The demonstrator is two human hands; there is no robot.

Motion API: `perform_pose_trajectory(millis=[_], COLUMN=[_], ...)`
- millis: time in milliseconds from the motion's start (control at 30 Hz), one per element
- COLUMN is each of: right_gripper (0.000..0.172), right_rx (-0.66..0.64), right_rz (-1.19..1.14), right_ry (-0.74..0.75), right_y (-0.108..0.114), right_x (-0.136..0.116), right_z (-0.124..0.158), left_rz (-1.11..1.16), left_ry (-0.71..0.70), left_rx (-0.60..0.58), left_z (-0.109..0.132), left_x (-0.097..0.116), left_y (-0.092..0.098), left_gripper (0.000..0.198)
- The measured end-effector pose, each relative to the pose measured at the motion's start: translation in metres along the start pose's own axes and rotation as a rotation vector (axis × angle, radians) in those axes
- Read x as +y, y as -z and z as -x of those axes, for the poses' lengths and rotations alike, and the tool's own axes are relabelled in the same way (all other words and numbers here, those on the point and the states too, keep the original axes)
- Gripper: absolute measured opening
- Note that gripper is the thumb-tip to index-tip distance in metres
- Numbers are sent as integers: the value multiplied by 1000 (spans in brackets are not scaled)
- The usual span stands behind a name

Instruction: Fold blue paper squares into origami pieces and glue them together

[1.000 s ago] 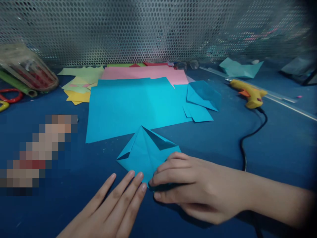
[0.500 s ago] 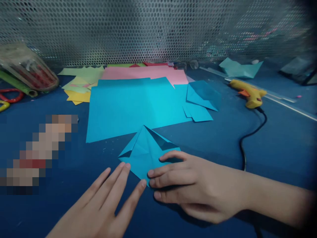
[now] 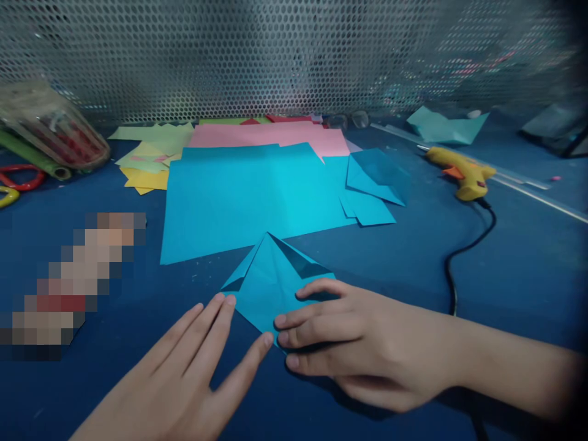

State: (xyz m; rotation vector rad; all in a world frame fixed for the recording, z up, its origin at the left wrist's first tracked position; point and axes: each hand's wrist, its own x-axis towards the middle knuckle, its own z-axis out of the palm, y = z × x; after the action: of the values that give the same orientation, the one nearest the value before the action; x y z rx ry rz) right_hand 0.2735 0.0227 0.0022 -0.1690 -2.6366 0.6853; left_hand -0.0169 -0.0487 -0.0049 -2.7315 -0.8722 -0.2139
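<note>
A folded piece of blue paper (image 3: 269, 285) lies on the dark blue table, its pointed top facing away from me and its side flaps slightly raised. My left hand (image 3: 184, 361) is open, palm down, with its fingertips at the paper's left corner and its thumb by the lower left edge. Resting over the paper's lower right part, my right hand (image 3: 358, 343) has its fingers stretched out and a little apart. It covers the right and bottom corners. Just beyond the folded piece lie larger blue sheets (image 3: 239, 196).
Pink paper (image 3: 266, 135) and yellow scraps (image 3: 147, 177) lie at the back. A yellow glue gun (image 3: 463, 171) with a black cord (image 3: 452, 257) sits at right, near a pale folded paper (image 3: 445, 127). A clear container (image 3: 59, 125) and scissors handles (image 3: 25, 177) are at left.
My left hand has shifted slightly to the left and up along the paper's left edge. My right hand and the folded paper have hardly moved.
</note>
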Motion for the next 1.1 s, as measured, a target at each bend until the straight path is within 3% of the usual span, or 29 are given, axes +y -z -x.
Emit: perform_pose_trajectory(millis=[200, 367, 500, 633, 800, 933, 1100], right_gripper=[28, 27, 25, 27, 28, 29, 26], right_rx=[-9, 114, 70, 105, -11, -19, 66], right_rz=[67, 283, 559, 657, 773, 812, 656], right_ry=[64, 129, 145, 202, 213, 229, 222], right_y=[2, 24, 36, 38, 47, 48, 35], right_x=[-1, 7, 16, 19, 17, 17, 22], right_z=[2, 12, 22, 24, 20, 17, 14], left_rz=[93, 106, 135, 122, 48, 17, -10], left_ry=[-23, 35, 83, 138, 26, -8, -52], left_rx=[64, 129, 131, 95, 70, 111, 164], left_z=[-19, -22, -22, -26, -31, -37, -41], left_x=[5, 7, 8, 6, -2, -3, 3], left_y=[-1, -4, -1, 4, 12, 16, 15], left_gripper=[54, 54, 47, 50, 47, 43, 42])
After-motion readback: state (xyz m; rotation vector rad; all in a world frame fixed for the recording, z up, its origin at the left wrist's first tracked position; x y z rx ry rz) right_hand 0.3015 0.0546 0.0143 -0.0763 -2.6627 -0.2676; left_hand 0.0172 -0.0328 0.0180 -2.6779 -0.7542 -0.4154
